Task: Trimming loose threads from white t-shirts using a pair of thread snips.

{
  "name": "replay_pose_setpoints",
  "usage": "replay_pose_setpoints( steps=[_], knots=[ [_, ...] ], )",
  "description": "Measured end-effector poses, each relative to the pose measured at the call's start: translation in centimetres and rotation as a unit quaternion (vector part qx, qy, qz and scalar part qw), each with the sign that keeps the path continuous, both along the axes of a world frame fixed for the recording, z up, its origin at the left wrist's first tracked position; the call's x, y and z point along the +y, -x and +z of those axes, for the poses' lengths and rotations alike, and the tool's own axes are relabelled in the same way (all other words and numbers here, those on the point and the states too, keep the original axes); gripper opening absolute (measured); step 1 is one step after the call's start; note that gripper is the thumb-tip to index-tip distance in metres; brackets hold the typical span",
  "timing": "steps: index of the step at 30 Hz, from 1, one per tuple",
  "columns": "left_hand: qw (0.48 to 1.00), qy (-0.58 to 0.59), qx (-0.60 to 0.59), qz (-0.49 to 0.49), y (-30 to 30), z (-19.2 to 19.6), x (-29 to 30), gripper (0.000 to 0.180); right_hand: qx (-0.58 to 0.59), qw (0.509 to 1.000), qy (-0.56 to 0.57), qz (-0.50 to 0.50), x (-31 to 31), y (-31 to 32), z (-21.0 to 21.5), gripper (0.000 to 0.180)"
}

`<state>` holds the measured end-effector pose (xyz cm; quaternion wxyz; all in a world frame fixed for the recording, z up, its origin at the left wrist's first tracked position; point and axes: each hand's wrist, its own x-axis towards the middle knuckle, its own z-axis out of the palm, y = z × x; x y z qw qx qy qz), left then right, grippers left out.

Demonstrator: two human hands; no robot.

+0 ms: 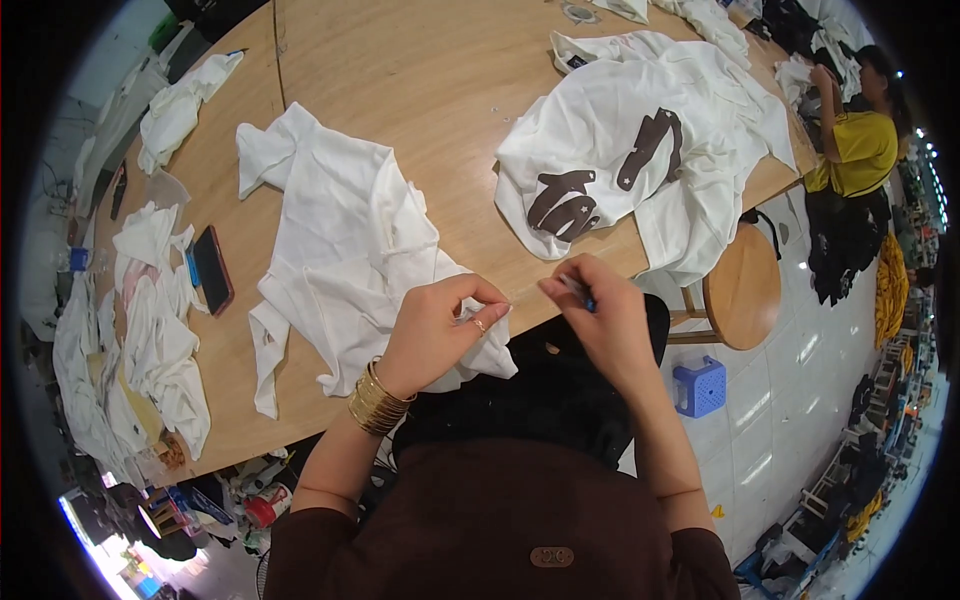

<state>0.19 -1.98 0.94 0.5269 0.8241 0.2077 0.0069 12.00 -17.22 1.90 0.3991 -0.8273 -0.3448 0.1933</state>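
A plain white garment (335, 220) lies crumpled on the wooden table and hangs over its near edge toward my lap. My left hand (435, 330), with gold bangles at the wrist and a ring, pinches a lower corner of this cloth between thumb and fingers. Just to the right, level with it and apart from it, my right hand (605, 315) is closed with the fingertips together. A bit of blue shows inside that hand; the rest of what it holds is hidden by the fingers.
Another white garment with dark brown printed shapes (650, 150) lies at the right. A phone (213, 270) and heaped white cloth (160, 330) are at the left. Right of the table stand a round wooden stool (742, 290) and a blue plastic stool (699, 387). A person in yellow (865, 150) works farther back.
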Motion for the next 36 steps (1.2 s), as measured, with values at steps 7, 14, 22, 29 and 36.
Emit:
replay_pose_setpoints(
  steps=[7, 14, 22, 29, 36],
  knots=[
    [0.979, 0.193, -0.061, 0.036, 0.5, -1.0, 0.4, 0.01, -0.042, 0.996, 0.075, 0.037, -2.2, 0.5, 1.1, 0.031],
    [0.978, 0.204, -0.051, 0.015, 0.6, -0.4, 0.4, 0.01, -0.076, 0.989, 0.042, 0.121, -1.5, 1.9, 1.2, 0.028],
    [0.981, 0.187, -0.058, 0.012, 0.8, -0.2, 0.1, 0.011, -0.172, 0.972, 0.06, 0.15, -0.7, 2.3, 1.1, 0.03],
    [0.986, 0.167, -0.024, -0.019, 0.6, -0.2, 0.1, 0.007, -0.222, 0.944, 0.11, 0.218, -0.9, 1.6, 1.7, 0.031],
    [0.965, 0.257, -0.047, 0.006, 1.1, -1.3, 0.5, 0.011, 0.092, 0.991, 0.038, 0.085, -0.8, 0.2, 1.5, 0.045]
  ],
)
